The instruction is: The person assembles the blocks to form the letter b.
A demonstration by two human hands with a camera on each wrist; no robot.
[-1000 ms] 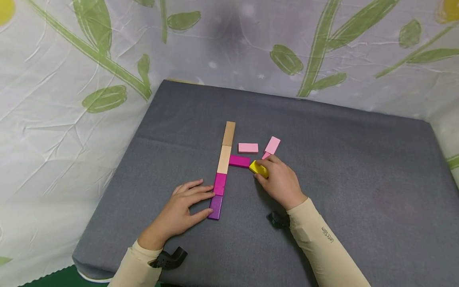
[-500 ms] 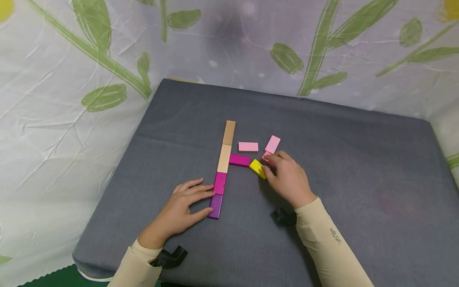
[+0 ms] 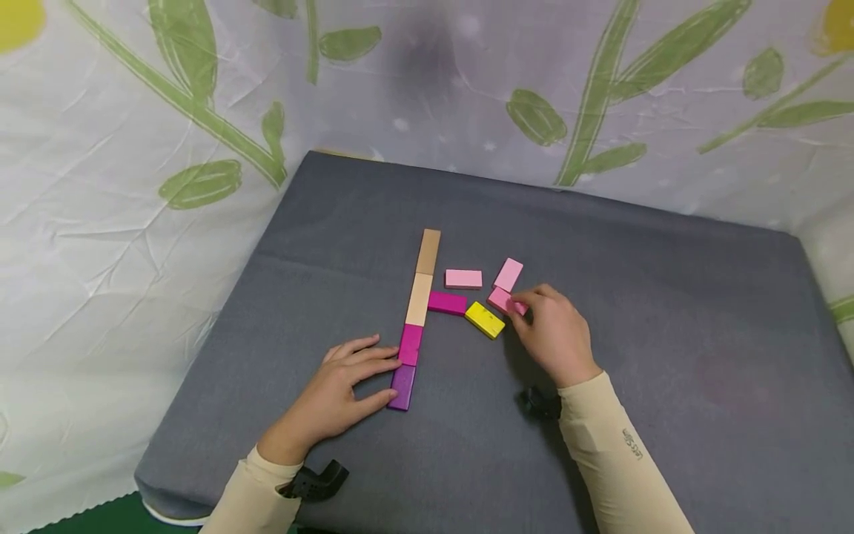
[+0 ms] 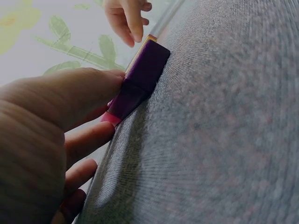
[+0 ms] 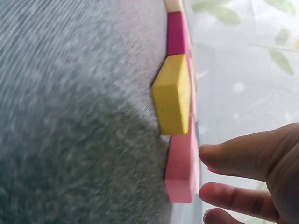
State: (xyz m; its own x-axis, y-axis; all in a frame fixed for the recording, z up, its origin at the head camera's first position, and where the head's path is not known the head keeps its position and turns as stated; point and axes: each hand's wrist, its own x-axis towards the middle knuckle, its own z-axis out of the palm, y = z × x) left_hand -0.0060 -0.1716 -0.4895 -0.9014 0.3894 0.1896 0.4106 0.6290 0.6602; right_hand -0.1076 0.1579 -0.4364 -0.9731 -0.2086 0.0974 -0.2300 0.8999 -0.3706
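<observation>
Left hand (image 3: 331, 393) rests beside a row of blocks with straight, spread fingers, its fingertips at the magenta block (image 3: 410, 345) and its thumb at the purple block (image 3: 402, 387). In the left wrist view the thumb tip touches the purple block (image 4: 148, 65). My right hand (image 3: 554, 334) hovers over a pink block (image 3: 498, 298), covering part of it. In the right wrist view the thumb and fingertips are apart, right by the top of that pink block (image 5: 179, 186). A yellow block (image 3: 485, 320) lies slanted just left of it, its corner meeting another magenta block (image 3: 447, 302).
A tan block (image 3: 428, 251) and a cream block (image 3: 418, 299) form the far part of the row. One pink block (image 3: 463, 279) lies crosswise; another pink block (image 3: 508, 274) stands slanted at the back right. Grey cloth covers the table (image 3: 667, 334), before a leaf-patterned curtain (image 3: 467, 89).
My right hand has let go of the yellow block, leaving it on the table, and moved right to the pink block. The left hand has stayed in place.
</observation>
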